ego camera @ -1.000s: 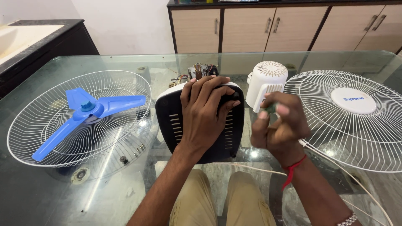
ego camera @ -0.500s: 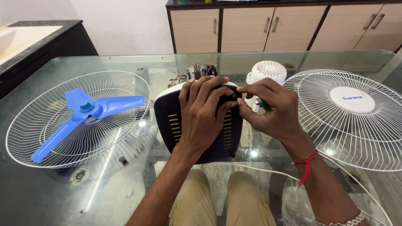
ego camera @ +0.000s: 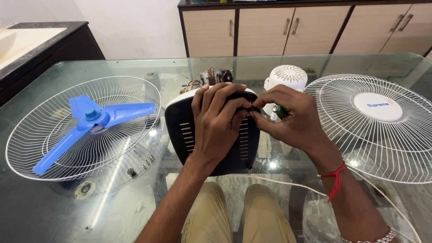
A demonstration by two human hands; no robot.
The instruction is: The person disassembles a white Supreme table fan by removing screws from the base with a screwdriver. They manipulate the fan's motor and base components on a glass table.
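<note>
**Both hands on the black fan base housing**

We see the left hand (ego camera: 220, 121) laid flat over the top of the black fan base housing (ego camera: 189, 135), fingers spread narrowly and curled over its upper edge, pressing it down onto the glass table (ego camera: 112, 207). The housing sits directly under this hand, vent slots showing on either side of the wrist.

The right hand (ego camera: 292, 119) is closed around a green-handled tool (ego camera: 281, 111), probably a screwdriver; only a short piece of the handle shows, and the tip is hidden between the two hands. Its fingertips meet those of the left hand at the housing's upper right edge.

Just beyond the left hand's fingers lies a bundle of wires and motor parts (ego camera: 213, 76). Just beyond the right hand stands a white vented motor cover (ego camera: 288, 76). Well to the left of the left hand, a white wire fan guard (ego camera: 36, 135) holds a blue three-blade fan blade (ego camera: 92, 121). To the right of the right hand lies a second white fan guard with a round centre cap (ego camera: 378, 121). A white cord (ego camera: 279, 182) runs under the right forearm. A red thread (ego camera: 335, 177) circles the right wrist.
</note>
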